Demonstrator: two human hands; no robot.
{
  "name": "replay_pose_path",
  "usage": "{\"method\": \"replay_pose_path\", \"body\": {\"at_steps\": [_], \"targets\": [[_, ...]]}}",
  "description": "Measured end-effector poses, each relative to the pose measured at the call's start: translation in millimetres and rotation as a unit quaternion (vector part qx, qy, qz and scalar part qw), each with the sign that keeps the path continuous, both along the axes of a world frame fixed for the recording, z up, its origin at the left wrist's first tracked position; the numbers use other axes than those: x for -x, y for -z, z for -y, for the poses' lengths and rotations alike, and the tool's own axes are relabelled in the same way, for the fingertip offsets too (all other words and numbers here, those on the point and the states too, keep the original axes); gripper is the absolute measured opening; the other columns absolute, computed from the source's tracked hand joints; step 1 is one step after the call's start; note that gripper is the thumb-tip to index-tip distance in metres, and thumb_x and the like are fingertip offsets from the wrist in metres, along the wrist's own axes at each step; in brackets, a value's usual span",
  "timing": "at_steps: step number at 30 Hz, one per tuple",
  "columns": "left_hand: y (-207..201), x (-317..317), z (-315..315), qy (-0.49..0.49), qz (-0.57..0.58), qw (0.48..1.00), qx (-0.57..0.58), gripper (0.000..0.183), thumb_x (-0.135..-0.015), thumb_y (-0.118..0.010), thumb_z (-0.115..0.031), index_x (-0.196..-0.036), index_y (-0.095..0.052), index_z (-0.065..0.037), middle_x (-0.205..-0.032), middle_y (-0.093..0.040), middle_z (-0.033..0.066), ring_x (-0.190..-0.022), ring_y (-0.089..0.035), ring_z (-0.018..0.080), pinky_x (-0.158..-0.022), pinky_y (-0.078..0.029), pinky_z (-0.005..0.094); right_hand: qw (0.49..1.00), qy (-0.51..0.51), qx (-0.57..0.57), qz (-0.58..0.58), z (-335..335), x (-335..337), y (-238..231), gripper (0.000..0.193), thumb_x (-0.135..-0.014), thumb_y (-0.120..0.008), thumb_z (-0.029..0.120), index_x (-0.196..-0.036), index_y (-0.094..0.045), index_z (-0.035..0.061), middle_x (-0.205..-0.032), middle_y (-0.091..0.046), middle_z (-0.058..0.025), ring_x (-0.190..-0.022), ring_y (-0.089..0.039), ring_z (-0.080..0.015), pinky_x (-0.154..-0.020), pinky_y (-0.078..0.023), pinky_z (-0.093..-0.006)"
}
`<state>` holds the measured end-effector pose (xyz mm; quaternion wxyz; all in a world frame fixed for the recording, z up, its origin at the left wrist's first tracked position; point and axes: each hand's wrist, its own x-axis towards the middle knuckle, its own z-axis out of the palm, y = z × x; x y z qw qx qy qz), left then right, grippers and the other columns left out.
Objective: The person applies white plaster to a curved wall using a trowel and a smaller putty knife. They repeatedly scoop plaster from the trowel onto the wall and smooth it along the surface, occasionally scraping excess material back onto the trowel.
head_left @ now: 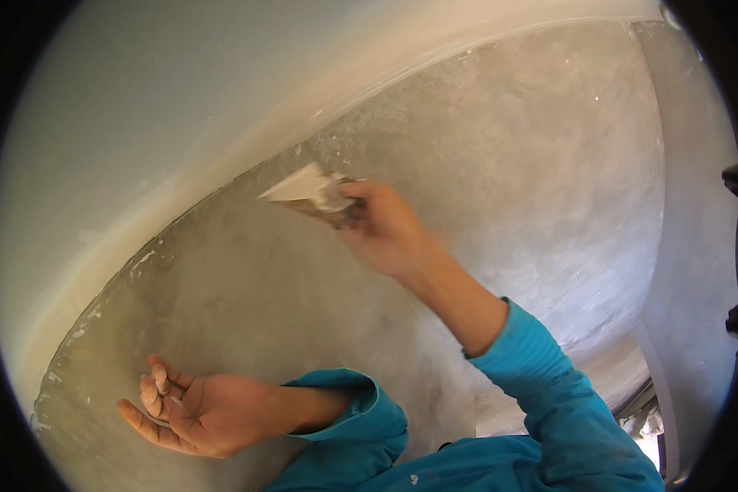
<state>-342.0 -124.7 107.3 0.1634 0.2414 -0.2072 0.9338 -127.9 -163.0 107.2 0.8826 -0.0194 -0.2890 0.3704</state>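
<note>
In my right hand (385, 225), a putty knife (295, 189) is gripped by its handle, which my fingers mostly cover. Its blade looks pale, points left and is a little blurred. The blade lies over the grey, mottled surface (484, 139), near the seam with the pale wall (164, 123); whether it touches is hard to tell. Lower left, my left hand (225, 410) is turned palm up with the fingers apart and partly curled. Whitish smears mark its fingertips, and I see no tool in it.
White flecks dot the grey surface along its curved seam with the pale wall. At the right, another grey panel (697, 139) meets it along an edge. Low on the right is a bright gap (649, 443) with cluttered things I cannot make out.
</note>
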Motion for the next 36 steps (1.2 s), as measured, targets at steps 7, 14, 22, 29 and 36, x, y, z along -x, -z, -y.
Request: {"method": "replay_pose_path", "body": {"at_steps": [7, 14, 22, 29, 36], "targets": [[4.2, 8.1, -7.2, 0.014, -0.001, 0.999, -0.044, 0.051, -0.084, -0.046, 0.001, -0.133, -0.046, 0.016, -0.100, -0.062, 0.0231, -0.094, -0.064, 0.0372, -0.102, -0.048, 0.0472, 0.999, 0.022, 0.007, 0.030, -8.2, 32.7, -66.7, 0.019, -0.098, -0.053, 0.004, -0.115, -0.057, -0.0023, -0.100, -0.058, -0.0107, -0.091, -0.059, -0.0207, -0.091, -0.054, -0.0292], [3.1, 5.4, -5.7, -0.004, 0.001, 0.999, -0.040, 0.050, -0.086, -0.044, 0.001, -0.134, -0.045, 0.016, -0.099, -0.060, 0.0240, -0.095, -0.064, 0.0372, -0.102, -0.048, 0.0473, 1.000, 0.004, -0.011, -0.002, -4.9, 24.7, -15.5, 0.023, -0.099, -0.051, 0.007, -0.119, -0.054, -0.0047, -0.114, -0.060, -0.0144, -0.101, -0.061, -0.0218, -0.093, -0.054, -0.0342], [2.5, 5.2, -4.0, 0.007, 0.001, 0.999, -0.040, 0.050, -0.085, -0.045, 0.001, -0.133, -0.045, 0.016, -0.099, -0.061, 0.0242, -0.095, -0.064, 0.0373, -0.103, -0.048, 0.0479, 0.996, -0.087, 0.009, 0.002, -63.3, 45.7, -41.9, 0.020, -0.100, -0.051, 0.009, -0.118, -0.054, 0.0001, -0.111, -0.059, -0.0110, -0.100, -0.060, -0.0233, -0.093, -0.052, -0.0393], [2.8, -0.3, -0.1, -0.039, -0.024, 0.999, -0.001, 0.048, -0.092, -0.042, -0.004, -0.137, -0.045, 0.013, -0.099, -0.058, 0.0158, -0.092, -0.057, 0.0274, -0.105, -0.046, 0.0471, 0.990, -0.079, -0.063, -0.098, -18.6, -0.9, -41.8, 0.015, -0.096, -0.057, 0.005, -0.111, -0.055, 0.0007, -0.106, -0.063, -0.0100, -0.094, -0.064, -0.0204, -0.083, -0.056, -0.0333], [3.9, 5.2, -8.2, 0.008, -0.011, 0.997, -0.070, 0.047, -0.091, -0.046, -0.004, -0.134, -0.045, 0.016, -0.101, -0.061, 0.0245, -0.097, -0.064, 0.0367, -0.101, -0.048, 0.0479, 0.993, -0.048, -0.094, -0.045, -18.8, -26.9, -8.9, 0.022, -0.097, -0.053, 0.005, -0.118, -0.052, -0.0036, -0.111, -0.061, -0.0158, -0.097, -0.065, -0.0250, -0.083, -0.059, -0.0344]]}}
